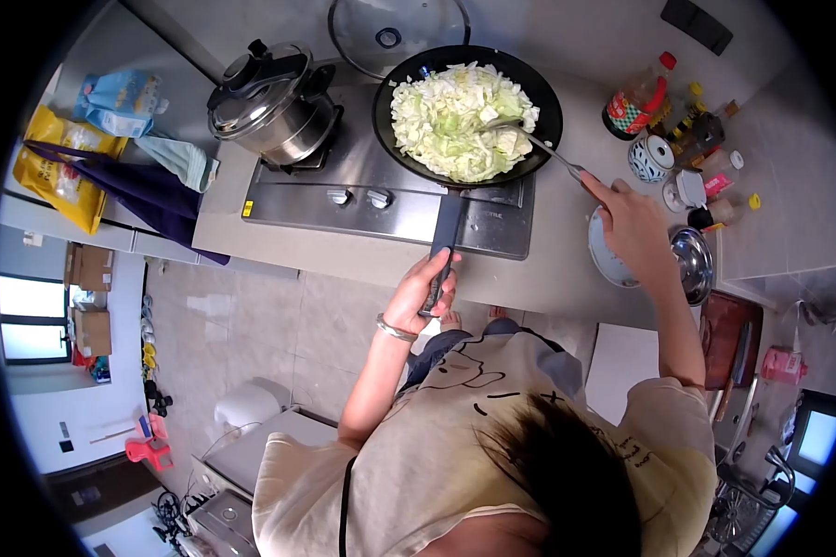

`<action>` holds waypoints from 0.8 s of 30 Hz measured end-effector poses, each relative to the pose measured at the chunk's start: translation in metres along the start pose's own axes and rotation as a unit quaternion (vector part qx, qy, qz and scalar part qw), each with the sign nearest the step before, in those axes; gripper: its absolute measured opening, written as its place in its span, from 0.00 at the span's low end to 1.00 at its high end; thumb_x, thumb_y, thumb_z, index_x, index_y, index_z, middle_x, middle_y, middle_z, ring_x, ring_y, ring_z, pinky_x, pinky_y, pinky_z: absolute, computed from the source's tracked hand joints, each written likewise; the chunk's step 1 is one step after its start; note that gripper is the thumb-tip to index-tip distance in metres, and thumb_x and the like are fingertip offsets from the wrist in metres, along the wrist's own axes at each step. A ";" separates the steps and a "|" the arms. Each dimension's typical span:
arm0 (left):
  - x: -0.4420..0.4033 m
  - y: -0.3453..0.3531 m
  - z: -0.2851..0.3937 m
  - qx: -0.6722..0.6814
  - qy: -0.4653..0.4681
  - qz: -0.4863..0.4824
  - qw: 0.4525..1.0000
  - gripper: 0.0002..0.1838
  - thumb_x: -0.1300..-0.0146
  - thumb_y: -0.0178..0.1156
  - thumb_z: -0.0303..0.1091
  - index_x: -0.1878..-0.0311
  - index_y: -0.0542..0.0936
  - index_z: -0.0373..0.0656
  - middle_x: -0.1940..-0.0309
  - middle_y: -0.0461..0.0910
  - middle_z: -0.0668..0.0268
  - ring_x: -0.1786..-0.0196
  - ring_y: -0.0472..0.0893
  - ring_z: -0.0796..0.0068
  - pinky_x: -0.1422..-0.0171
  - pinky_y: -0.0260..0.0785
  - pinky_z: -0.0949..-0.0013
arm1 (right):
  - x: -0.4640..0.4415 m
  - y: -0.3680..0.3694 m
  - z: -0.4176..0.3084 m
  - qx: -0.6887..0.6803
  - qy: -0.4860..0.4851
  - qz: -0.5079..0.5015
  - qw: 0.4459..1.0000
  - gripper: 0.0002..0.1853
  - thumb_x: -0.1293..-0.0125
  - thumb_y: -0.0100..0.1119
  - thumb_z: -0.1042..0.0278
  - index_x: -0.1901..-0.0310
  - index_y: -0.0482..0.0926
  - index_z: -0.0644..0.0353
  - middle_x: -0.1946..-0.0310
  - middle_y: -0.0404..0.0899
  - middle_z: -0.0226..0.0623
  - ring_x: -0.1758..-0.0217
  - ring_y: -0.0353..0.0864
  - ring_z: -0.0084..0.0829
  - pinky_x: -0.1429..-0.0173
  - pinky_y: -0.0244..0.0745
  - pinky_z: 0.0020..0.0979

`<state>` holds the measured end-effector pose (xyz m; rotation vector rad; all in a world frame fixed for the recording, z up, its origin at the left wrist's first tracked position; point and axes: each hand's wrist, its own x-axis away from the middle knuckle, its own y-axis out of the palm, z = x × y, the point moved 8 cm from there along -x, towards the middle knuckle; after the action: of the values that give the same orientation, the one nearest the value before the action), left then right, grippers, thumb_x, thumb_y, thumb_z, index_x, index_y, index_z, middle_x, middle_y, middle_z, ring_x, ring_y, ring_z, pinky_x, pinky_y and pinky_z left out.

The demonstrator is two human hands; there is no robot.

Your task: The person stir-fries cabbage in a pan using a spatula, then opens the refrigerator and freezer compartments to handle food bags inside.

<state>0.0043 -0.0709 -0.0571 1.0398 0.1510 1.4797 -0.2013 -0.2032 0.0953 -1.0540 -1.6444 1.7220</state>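
Observation:
My left hand [423, 288] is wrapped round the dark handle [444, 232] of a black wok [550, 116] on the right side of the gas stove [390, 213]. Chopped pale green cabbage [437, 121] fills much of the wok. Held in my right hand [632, 223], at the wok's right, is a metal spatula [557, 156], its head among the cabbage. Just beneath my right hand sits a white bowl [606, 255], partly covered by it.
A pressure cooker [283, 111] stands on the left burner. A glass lid [399, 17] leans behind the wok. Sauce bottles [633, 97], jars [650, 158] and a steel bowl [692, 265] are at the right. Cloths [149, 190] hang at the left.

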 end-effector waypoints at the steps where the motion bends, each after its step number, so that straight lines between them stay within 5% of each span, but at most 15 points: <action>1: 0.000 -0.001 -0.001 0.001 -0.001 0.000 1.000 0.15 0.30 0.44 0.43 0.55 0.71 0.40 0.83 0.67 0.70 0.89 0.61 0.84 0.90 0.51 0.81 | 0.003 -0.002 0.002 -0.011 0.011 -0.016 1.000 0.28 0.47 0.55 0.75 0.43 0.72 0.43 0.71 0.73 0.40 0.71 0.75 0.43 0.66 0.70 0.40; 6: -0.001 -0.002 0.001 0.009 -0.003 -0.011 1.000 0.16 0.32 0.48 0.45 0.55 0.70 0.41 0.82 0.68 0.70 0.89 0.65 0.82 0.89 0.51 0.80 | 0.030 -0.034 -0.005 -0.032 0.028 -0.058 0.997 0.25 0.45 0.53 0.74 0.44 0.72 0.47 0.70 0.73 0.43 0.70 0.76 0.45 0.63 0.72 0.41; 18: 0.000 0.001 0.001 0.007 -0.003 -0.010 1.000 0.15 0.31 0.46 0.44 0.54 0.70 0.40 0.83 0.67 0.70 0.89 0.63 0.84 0.89 0.52 0.81 | -0.024 -0.016 -0.004 -0.075 0.005 0.058 0.996 0.24 0.46 0.55 0.74 0.45 0.73 0.48 0.71 0.74 0.44 0.70 0.76 0.44 0.63 0.71 0.41; 24: 0.002 0.000 0.000 0.008 -0.004 0.001 1.000 0.15 0.30 0.45 0.43 0.54 0.70 0.40 0.83 0.67 0.70 0.89 0.61 0.85 0.89 0.52 0.82 | -0.027 0.015 -0.019 -0.087 -0.006 -0.036 0.996 0.24 0.46 0.51 0.76 0.44 0.73 0.50 0.70 0.75 0.47 0.67 0.76 0.45 0.60 0.71 0.42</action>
<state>0.0040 -0.0693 -0.0561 1.0591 0.1566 1.4772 -0.1690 -0.2161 0.0865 -1.0512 -1.8435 1.5642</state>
